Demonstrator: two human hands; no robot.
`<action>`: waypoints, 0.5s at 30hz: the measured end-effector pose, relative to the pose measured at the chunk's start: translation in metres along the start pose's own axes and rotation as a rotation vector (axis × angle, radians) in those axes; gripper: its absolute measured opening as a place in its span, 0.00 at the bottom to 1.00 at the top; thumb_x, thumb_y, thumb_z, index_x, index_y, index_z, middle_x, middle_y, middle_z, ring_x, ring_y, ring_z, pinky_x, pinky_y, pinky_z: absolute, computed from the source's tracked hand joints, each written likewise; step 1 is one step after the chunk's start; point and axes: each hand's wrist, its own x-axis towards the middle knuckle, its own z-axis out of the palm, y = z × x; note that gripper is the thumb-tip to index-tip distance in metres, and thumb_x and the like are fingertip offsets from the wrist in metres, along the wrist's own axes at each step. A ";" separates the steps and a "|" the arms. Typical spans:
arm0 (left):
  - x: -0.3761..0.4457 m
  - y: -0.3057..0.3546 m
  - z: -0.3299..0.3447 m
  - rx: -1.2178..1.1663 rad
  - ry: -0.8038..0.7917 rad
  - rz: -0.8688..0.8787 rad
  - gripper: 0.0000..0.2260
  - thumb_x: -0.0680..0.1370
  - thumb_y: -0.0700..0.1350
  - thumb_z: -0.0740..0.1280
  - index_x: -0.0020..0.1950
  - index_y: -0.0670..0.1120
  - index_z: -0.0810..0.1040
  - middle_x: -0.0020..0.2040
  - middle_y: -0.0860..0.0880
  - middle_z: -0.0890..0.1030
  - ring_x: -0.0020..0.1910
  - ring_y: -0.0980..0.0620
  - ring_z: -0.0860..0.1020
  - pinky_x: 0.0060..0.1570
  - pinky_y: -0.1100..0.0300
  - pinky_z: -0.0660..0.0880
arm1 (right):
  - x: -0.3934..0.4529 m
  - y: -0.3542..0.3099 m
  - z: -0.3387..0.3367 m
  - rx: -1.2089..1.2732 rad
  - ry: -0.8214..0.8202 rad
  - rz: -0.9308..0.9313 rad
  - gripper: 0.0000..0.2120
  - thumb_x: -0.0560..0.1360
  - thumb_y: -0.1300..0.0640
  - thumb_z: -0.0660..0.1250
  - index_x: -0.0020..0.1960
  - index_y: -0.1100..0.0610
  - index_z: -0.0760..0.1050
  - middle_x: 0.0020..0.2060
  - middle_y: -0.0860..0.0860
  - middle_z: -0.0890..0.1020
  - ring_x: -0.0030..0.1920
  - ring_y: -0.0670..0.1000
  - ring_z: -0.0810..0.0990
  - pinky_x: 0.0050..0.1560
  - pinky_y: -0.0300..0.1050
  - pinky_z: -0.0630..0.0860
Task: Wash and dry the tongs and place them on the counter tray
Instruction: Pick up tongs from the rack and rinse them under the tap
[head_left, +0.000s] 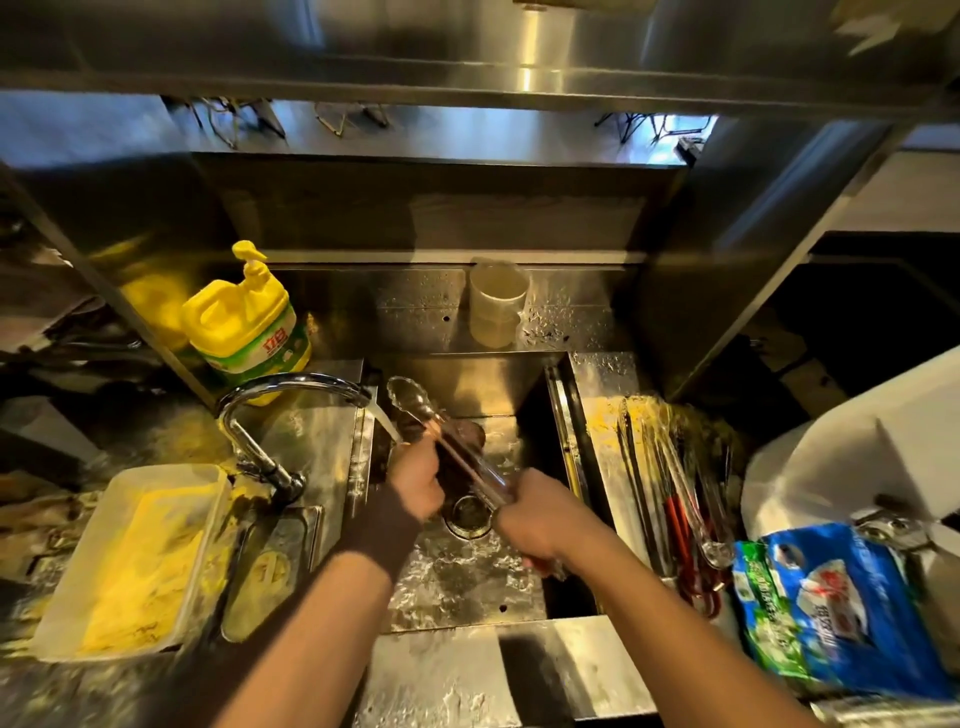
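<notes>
Metal tongs slant over the steel sink, scalloped tips up and to the left beside the running faucet. My right hand grips their red-handled end low on the right. My left hand is curled round the middle of the tongs, right under the water stream. A dark wristband covers my left wrist. The drain sits below the hands. On the counter to the right lies a tray with several more tongs.
A yellow dish soap jug stands behind the faucet. At the left sits a clear tub of yellow cloth. A plastic measuring cup stands on the back ledge. A blue and green tissue pack lies at the right, under a white container.
</notes>
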 end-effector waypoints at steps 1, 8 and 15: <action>0.001 0.001 -0.001 -0.018 0.015 0.017 0.14 0.79 0.44 0.65 0.63 0.41 0.77 0.57 0.38 0.78 0.50 0.43 0.79 0.58 0.47 0.76 | 0.000 -0.001 0.002 0.001 -0.009 -0.003 0.04 0.73 0.63 0.61 0.43 0.57 0.73 0.28 0.54 0.77 0.19 0.48 0.74 0.22 0.40 0.72; 0.016 0.018 -0.020 0.250 0.457 0.247 0.21 0.81 0.47 0.64 0.70 0.36 0.71 0.66 0.35 0.77 0.63 0.36 0.78 0.63 0.38 0.75 | -0.011 0.007 -0.022 -0.190 -0.038 -0.017 0.11 0.70 0.61 0.62 0.51 0.57 0.75 0.31 0.53 0.78 0.23 0.48 0.76 0.25 0.41 0.72; 0.006 -0.014 -0.038 0.485 0.475 0.174 0.23 0.80 0.52 0.63 0.70 0.39 0.72 0.69 0.37 0.75 0.65 0.37 0.76 0.62 0.44 0.76 | -0.031 0.026 -0.052 -0.781 0.419 -0.208 0.24 0.70 0.55 0.66 0.66 0.49 0.75 0.39 0.49 0.77 0.40 0.53 0.80 0.37 0.47 0.77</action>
